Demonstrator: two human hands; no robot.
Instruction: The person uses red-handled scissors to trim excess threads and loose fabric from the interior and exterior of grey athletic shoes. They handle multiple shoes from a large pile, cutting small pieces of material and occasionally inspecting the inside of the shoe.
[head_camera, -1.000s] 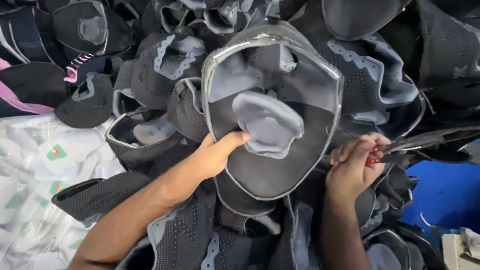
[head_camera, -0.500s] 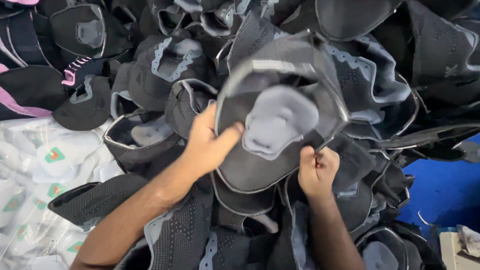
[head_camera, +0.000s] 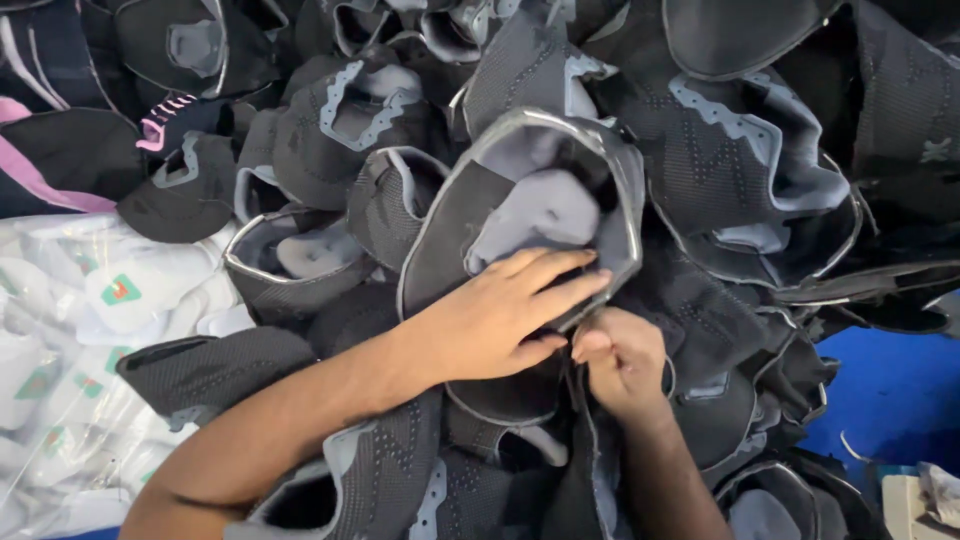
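While our left hand (head_camera: 500, 320) a second ago only pinched the lower rim of the dark knitted shoe upper with its pale grey lining and silvery edge (head_camera: 530, 200), it now lies flat across the lower half of that piece, fingers spread and pressing the grey tongue down, so the upper has folded from a wide open oval into a narrower, half-collapsed shape. Our right hand (head_camera: 620, 365), which was out to the side near a small red-handled tool, has come in under the left and is closed in a fist on the bottom edge of the same upper, thumb tucked against the fabric; we no longer see the red tool, and cannot tell whether the fist hides it. We judge that both hands now bear on one piece, which sits on top of the heap of similar black and grey shoe uppers (head_camera: 760, 170), near the middle. To the left lie clear plastic bags of white pieces (head_camera: 90, 330), and a blue surface (head_camera: 890, 390) shows at the right.
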